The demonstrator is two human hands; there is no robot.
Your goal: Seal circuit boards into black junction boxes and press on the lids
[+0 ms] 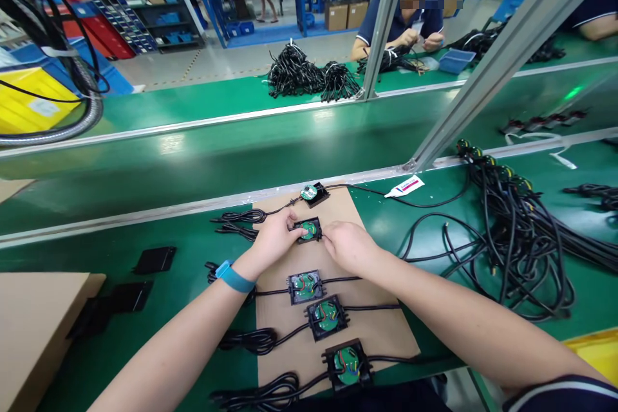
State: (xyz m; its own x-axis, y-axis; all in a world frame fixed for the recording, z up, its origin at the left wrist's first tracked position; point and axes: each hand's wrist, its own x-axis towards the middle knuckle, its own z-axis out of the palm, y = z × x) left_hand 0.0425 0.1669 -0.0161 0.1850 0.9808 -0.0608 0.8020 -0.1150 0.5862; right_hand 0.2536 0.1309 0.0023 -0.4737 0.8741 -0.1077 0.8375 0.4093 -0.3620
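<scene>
My left hand (274,233), with a blue band at the wrist, grips a small black plastic housing (317,224) from its left side. The thumb rests by the green circuit board (309,230) inside it. My right hand (351,247) is closed at the housing's right end, fingertips pinched around the black cable there, which the hand mostly hides. Beyond my hands sits another housing (319,195) with a round board (309,192) at its left. Nearer me, three open housings (305,287) with wired green boards lie in a column, cables leaving both sides.
A cardboard sheet (275,370) lies beneath the housings. Coiled cables (255,340) are to its left, along with flat black pieces (154,259) and a cardboard box (38,335). At right are a white tube (406,186) and a cable heap (512,225). A co-worker sits across the bench behind a metal post (381,32).
</scene>
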